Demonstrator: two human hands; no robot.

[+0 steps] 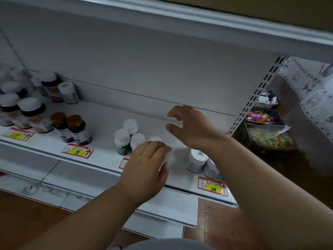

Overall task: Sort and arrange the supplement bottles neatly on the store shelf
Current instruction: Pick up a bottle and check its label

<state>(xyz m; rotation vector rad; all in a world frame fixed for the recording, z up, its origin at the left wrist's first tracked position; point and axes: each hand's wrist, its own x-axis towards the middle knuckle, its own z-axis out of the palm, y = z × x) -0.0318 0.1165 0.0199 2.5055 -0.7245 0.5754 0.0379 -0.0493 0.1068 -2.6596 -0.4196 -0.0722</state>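
Observation:
On the white shelf [108, 112], my left hand [146, 166] grips a blurred white-capped bottle [171, 156] near the front edge. Just left of it stand three white-capped green-label bottles [124, 141]. My right hand [191, 127] hovers above the shelf with fingers spread and loosely curled, holding nothing. Two white bottles [197, 160] stand under my right forearm. Two brown-capped dark bottles [72, 129] stand further left. A cluster of white-capped dark bottles [27, 109] fills the far left.
Red and yellow price tags [77, 150] line the shelf's front edge. A slotted upright [255, 98] bounds the shelf on the right. Beyond it sit baskets with colourful packets [268, 136]. Another shelf edge [180, 13] runs overhead.

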